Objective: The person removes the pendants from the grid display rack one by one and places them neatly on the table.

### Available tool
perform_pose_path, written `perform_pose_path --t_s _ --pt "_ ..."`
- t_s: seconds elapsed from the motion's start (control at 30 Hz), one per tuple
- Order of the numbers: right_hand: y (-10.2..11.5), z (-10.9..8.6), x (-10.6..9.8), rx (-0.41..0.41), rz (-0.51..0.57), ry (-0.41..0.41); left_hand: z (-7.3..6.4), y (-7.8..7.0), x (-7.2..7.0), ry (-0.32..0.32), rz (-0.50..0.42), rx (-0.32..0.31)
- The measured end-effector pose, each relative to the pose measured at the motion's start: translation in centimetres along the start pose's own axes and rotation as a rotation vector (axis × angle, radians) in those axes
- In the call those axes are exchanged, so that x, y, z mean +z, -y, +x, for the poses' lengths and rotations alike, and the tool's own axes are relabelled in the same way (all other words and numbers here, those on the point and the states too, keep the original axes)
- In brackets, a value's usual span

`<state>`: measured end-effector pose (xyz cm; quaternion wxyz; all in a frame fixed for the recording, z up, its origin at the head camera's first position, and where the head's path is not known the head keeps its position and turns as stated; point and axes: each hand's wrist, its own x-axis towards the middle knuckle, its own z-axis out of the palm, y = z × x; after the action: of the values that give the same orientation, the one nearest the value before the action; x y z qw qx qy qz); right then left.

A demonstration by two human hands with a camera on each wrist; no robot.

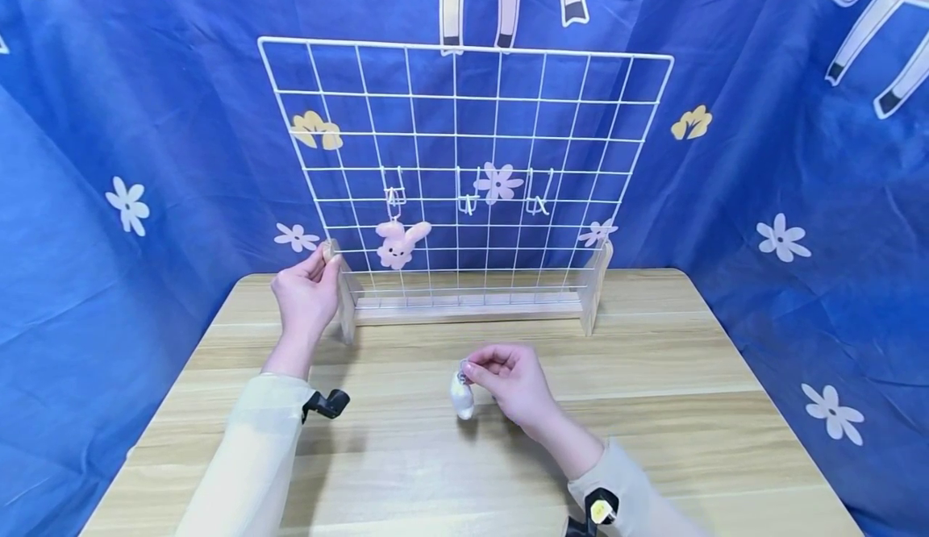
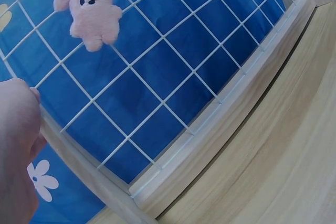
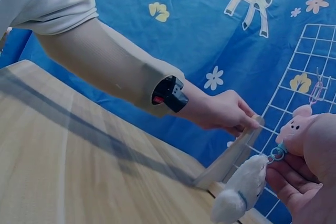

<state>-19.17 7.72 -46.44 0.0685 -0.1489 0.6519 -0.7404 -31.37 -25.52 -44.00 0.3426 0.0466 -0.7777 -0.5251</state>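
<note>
My left hand [image 1: 305, 299] pinches the top of the left wooden upright [image 1: 346, 303] of a white wire grid rack [image 1: 501, 98]. Above the table, my right hand [image 1: 517, 388] pinches the ring of a white plush keychain [image 1: 461, 398], which dangles below the fingertips. In the right wrist view the fluffy white plush [image 3: 244, 187] hangs from a light-blue ring [image 3: 277, 153] at the fingers. A pink plush bunny keychain [image 1: 396, 247] hangs from the left hook [image 1: 395, 196] on the grid; its face and body show in the left wrist view.
Two more white wire hooks, a middle one [image 1: 467, 205] and a right one [image 1: 537, 206], sit on the grid with nothing hanging from them. The rack stands at the back of the wooden table [image 1: 406, 472]. Behind it hangs a blue patterned cloth [image 1: 218, 101].
</note>
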Motion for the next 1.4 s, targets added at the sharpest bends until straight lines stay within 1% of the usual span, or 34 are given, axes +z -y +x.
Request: perform_pose_path --t_s 0.23,0.37,0.63,0.83,1.0,1.2,1.4 --pt "-0.7 -0.6 0.0 0.001 0.015 -0.023 0.0 0.0 0.1 -0.016 0.005 0.009" --pt "-1.0 -1.0 0.1 0.007 0.029 -0.038 0.0 0.0 0.2 -0.012 -0.002 0.004" --pt "-1.8 -1.7 0.3 0.047 0.005 -0.081 0.0 0.1 0.1 -0.017 -0.018 -0.001" --pt "-2.6 -2.0 0.4 0.075 0.016 -0.087 0.0 0.0 0.2 -0.018 -0.018 0.006" --pt "-3.2 -1.8 0.3 0.084 0.021 -0.109 0.0 0.1 0.2 -0.017 -0.021 0.016" --pt "-3.8 -1.4 0.2 0.085 -0.01 -0.146 -0.1 0.1 0.2 -0.016 -0.02 0.01" --pt "-3.8 -1.1 0.3 0.084 -0.025 -0.142 -0.1 0.0 0.2 -0.02 -0.013 0.014"
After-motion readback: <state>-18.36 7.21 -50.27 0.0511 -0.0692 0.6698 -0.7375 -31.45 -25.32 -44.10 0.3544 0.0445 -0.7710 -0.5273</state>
